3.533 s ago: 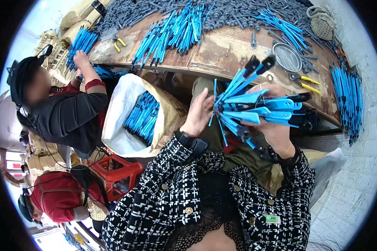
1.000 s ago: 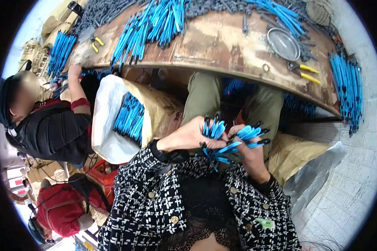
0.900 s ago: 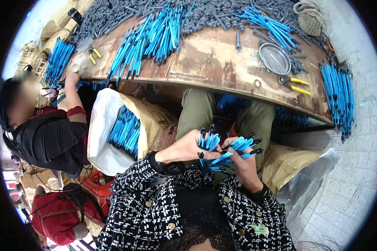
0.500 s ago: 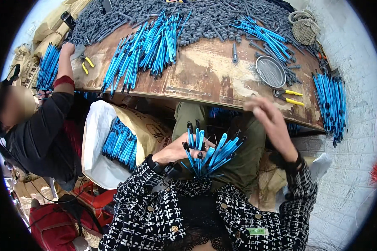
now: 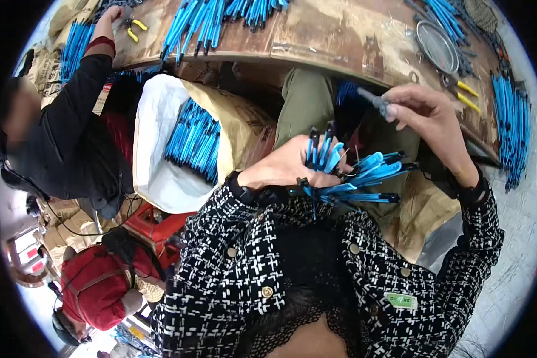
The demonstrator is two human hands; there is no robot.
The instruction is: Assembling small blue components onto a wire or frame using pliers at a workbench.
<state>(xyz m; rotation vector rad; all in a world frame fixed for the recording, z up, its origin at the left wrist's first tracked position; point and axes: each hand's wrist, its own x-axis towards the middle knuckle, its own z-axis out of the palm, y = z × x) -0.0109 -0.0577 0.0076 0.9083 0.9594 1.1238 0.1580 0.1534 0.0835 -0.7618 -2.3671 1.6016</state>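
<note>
My left hand [image 5: 292,164] is closed around a fanned bundle of blue strips with black ends [image 5: 370,170], held above my lap. Thin metal pins stick up between its fingers. To the right, my right hand [image 5: 426,116] pinches a small grey plastic part [image 5: 376,101] with a rod-like end, between thumb and fingertips. That part is at the table's front edge, a little beyond the bundle and apart from it.
A wooden table [image 5: 316,36] spans the far side, with heaps of blue strips [image 5: 203,24], a round sieve [image 5: 438,48] and yellow-handled pliers [image 5: 459,92]. An open sack of blue strips [image 5: 152,131] stands left of my legs. A co-worker [image 5: 65,137] sits farther left.
The view has tilted down and left. My right hand, empty-looking and blurred before, now pinches the grey part. The bundle in my left hand has fanned toward the right.
</note>
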